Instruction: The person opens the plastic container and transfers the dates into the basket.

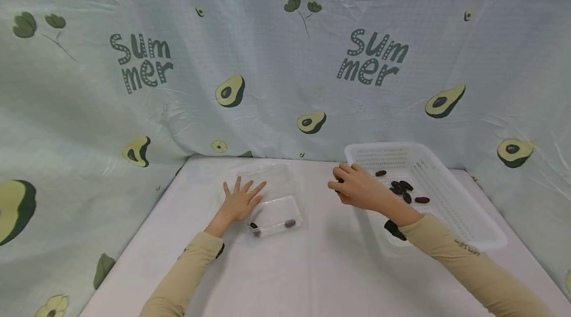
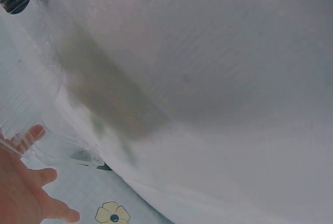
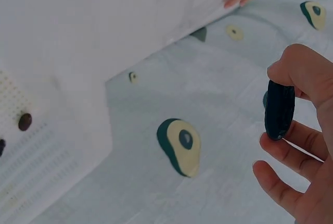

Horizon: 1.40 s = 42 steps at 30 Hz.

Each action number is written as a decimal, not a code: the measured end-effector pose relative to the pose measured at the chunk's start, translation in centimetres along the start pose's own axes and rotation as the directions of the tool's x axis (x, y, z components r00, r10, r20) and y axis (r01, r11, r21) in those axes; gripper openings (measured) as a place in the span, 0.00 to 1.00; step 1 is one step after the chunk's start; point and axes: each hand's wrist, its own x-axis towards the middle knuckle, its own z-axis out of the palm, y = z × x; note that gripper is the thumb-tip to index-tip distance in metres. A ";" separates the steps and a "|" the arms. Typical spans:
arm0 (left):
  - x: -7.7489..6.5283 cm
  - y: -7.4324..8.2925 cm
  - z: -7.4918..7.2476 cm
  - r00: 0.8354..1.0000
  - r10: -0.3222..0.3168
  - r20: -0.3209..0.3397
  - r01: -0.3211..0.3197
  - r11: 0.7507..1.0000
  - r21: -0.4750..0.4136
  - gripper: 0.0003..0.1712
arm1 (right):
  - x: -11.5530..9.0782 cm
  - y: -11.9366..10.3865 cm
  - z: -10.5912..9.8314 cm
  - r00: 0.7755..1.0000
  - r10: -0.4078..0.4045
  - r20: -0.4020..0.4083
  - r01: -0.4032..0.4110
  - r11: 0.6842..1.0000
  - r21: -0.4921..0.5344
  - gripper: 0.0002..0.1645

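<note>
My right hand (image 1: pixel 360 189) pinches a dark brown date (image 3: pixel 280 112) between thumb and fingertips, raised at the left side of the white basket. With fingers spread, my left hand (image 1: pixel 238 203) lies over the left part of a clear plastic box (image 1: pixel 295 202) that has a hinged lid (image 1: pixel 272 173) folded back behind it. One date (image 1: pixel 290 222) lies at the box's front right and another date (image 1: pixel 255 228) at its front left. Several loose dates (image 1: pixel 397 190) lie inside the white basket (image 1: pixel 428 156).
The white table (image 1: pixel 308 277) ends against a pale curtain (image 1: pixel 267 49) printed with avocados and lettering. The basket takes up the table's right side, beneath my right forearm. The plastic box stands left of the middle.
</note>
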 end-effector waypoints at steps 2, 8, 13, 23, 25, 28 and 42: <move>0.0 0.0 0.0 1.000 0.001 -0.002 -0.001 1.000 0.003 0.27 | -0.7 0.9 -0.1 1.000 0.018 -0.001 -0.018 1.000 0.012 0.15; 0.0 0.0 0.1 1.000 0.006 -0.008 -0.006 1.000 -0.005 0.27 | -2.9 3.7 0.0 0.997 0.081 -0.017 -0.081 0.996 0.044 0.17; 0.0 0.0 0.1 1.000 0.004 -0.005 -0.004 1.000 -0.001 0.27 | -4.5 5.8 0.6 0.989 0.139 -0.043 -0.135 0.987 0.083 0.19; -0.1 -0.3 0.3 0.999 0.025 -0.033 -0.027 0.999 -0.046 0.27 | -7.5 8.9 1.9 0.974 0.226 -0.022 -0.219 0.958 0.183 0.09; -0.1 -0.6 0.6 0.997 0.048 -0.065 -0.052 0.997 -0.063 0.27 | -8.1 9.4 2.4 0.964 0.266 -0.009 -0.260 0.948 0.186 0.10; -0.2 -0.7 0.7 0.996 0.058 -0.072 -0.064 0.995 -0.078 0.27 | -8.9 9.9 3.2 0.940 0.340 0.018 -0.337 0.921 0.192 0.15; -0.3 -0.5 0.2 1.000 0.019 0.010 -0.019 1.000 0.002 0.28 | -11.5 9.6 7.1 0.791 0.583 0.187 -0.612 0.747 0.258 0.06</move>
